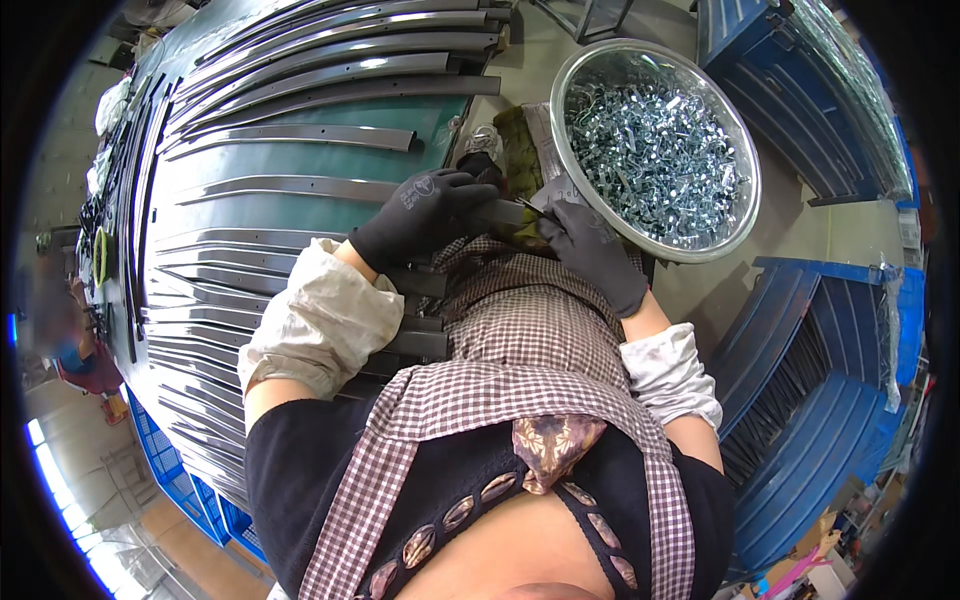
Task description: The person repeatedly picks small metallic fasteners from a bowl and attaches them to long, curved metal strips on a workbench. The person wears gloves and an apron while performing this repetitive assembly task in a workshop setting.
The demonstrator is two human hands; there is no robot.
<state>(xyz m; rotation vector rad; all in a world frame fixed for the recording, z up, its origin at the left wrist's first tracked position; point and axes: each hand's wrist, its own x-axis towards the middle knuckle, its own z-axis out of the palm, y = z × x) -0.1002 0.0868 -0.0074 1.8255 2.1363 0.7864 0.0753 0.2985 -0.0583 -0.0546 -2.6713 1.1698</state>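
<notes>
Table stood left, basin ahead to the right.
From afar I saw strips [370, 137] lying on the table [320, 163], small parts [660, 160] inside the basin [650, 62], the left hand [425, 210] at the table's edge, the right hand [592, 250] just short of the basin, bins [908, 330] farther right.

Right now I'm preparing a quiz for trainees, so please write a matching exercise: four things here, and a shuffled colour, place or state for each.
1. Basin
2. Apron
3. Gloves
4. Strips

A. Dark grey, worn
B. In rows on the green table
C. Holding many small shiny pieces
D. Checked

Pairs: 1-C, 2-D, 3-A, 4-B
</notes>
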